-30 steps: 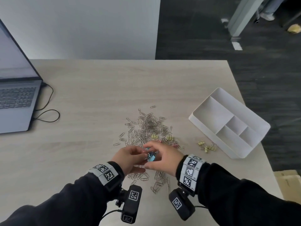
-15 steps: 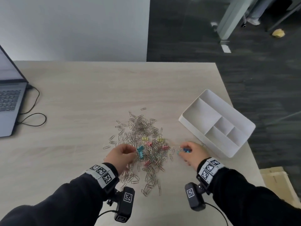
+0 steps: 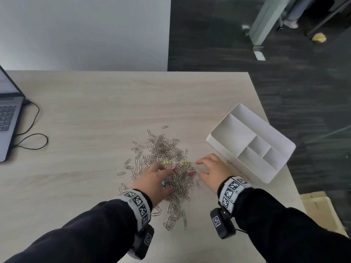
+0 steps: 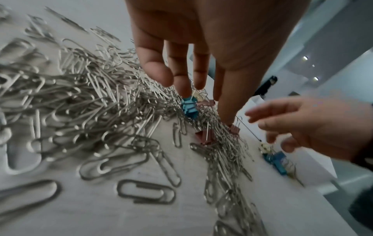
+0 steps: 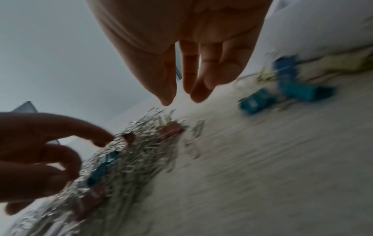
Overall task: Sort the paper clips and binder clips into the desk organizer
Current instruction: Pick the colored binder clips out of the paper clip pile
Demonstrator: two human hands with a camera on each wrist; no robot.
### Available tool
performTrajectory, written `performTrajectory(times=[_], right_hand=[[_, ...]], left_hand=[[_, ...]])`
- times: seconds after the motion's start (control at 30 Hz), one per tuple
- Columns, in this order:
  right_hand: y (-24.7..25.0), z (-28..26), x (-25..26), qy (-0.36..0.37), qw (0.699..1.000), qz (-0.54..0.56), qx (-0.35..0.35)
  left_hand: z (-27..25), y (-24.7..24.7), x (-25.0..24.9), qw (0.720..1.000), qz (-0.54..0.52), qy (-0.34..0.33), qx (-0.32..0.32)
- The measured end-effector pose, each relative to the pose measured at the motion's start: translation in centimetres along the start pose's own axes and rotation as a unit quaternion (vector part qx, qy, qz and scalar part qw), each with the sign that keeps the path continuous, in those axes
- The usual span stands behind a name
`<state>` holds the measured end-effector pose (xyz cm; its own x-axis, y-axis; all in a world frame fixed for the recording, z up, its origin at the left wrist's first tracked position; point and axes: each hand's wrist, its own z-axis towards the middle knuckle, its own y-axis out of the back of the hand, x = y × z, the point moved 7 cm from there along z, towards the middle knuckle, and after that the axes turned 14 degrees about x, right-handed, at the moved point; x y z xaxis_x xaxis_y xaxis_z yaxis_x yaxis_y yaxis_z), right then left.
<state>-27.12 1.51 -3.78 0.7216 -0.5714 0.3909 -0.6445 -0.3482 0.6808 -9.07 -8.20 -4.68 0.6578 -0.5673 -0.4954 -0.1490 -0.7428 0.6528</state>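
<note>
Since half a second ago, the right hand (image 3: pixel 212 172) has been drawn back empty, its grip open; the left hand (image 3: pixel 154 179) hovers open-fingered over the silver wire paper clip heap (image 3: pixel 167 160). The blue metal binder clip (image 4: pixel 188 109) should be pinched cleanly for the empty white plastic desk organizer (image 3: pixel 214 136) on the pale wooden tabletop (image 3: pixel 95 111).

The heap of paper clips (image 3: pixel 167 164) lies at the middle of the surface (image 3: pixel 95 114), with binder clips (image 3: pixel 185 163) mixed into its near right part. The desk organizer (image 3: pixel 250 143) sits to the right of the heap, near the surface's right edge. A laptop (image 3: pixel 7 118) stands at the far left, its cable (image 3: pixel 32 137) looping beside it.
</note>
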Motion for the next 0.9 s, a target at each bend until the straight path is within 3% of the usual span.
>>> performTrajectory(times=[0.13, 0.37, 0.67, 0.8, 0.9], right_hand=[[-1.6, 1.2, 1.8, 0.022, 0.999, 0.016, 0.034], [-2.5, 0.0, -1.2, -0.026, 0.996, 0.079, 0.043], [0.3, -1.4, -5.8, -0.099, 0.977, 0.172, -0.074], [0.6, -1.8, -7.0, -0.125, 0.964, 0.216, -0.09], [0.6, -2.3, -3.5, -0.063, 0.973, 0.213, -0.067]], left_hand=[[0.5, -0.8, -0.2, 0.999, 0.034, -0.015, 0.017], [-0.1, -1.0, 1.0, 0.999, -0.023, -0.015, 0.019], [-1.1, 0.5, 3.2, 0.99, -0.12, 0.066, -0.017], [-1.9, 1.5, 3.1, 0.964, -0.25, 0.084, -0.017], [-2.3, 1.8, 2.5, 0.922, -0.38, 0.076, -0.024]])
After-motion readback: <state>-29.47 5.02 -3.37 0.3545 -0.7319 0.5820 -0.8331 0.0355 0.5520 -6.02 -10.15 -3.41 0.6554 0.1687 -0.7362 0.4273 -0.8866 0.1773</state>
